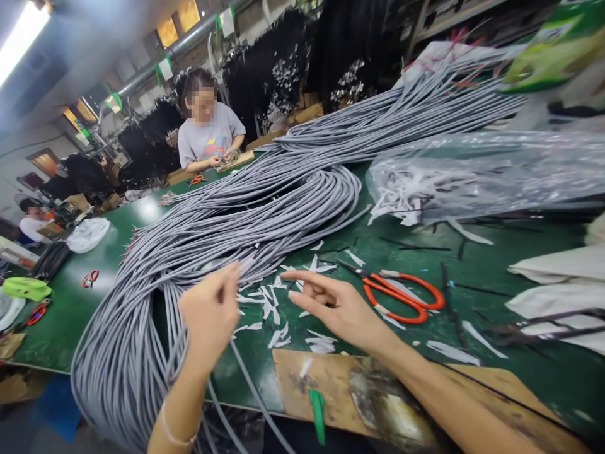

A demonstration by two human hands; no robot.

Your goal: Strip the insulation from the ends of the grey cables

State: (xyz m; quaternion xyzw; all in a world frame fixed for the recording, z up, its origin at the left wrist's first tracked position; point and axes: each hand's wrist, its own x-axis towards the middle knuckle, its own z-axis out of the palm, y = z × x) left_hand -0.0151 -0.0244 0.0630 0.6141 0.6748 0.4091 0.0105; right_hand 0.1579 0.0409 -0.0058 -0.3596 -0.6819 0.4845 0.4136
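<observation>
Above the near bundle of grey cables (123,340), my left hand (212,309) has its fingers closed in a pinch; what they hold is too small to make out, and a grey cable runs down just below it. My right hand (331,302) is a short way to the right, thumb and index finger apart, nothing visible between them. Small white strips (269,299) lie scattered on the green table (529,239) between and beyond both hands. Scissors with orange handles (406,296) rest right of my right hand, blades toward the left.
At the front edge lies a stained brown board (293,378) with a green piece (317,416). A clear plastic bag (491,176) of white strips and dark pliers (548,325) are at right. Across the table sits a person (208,132); small red-handled scissors (89,279) lie left.
</observation>
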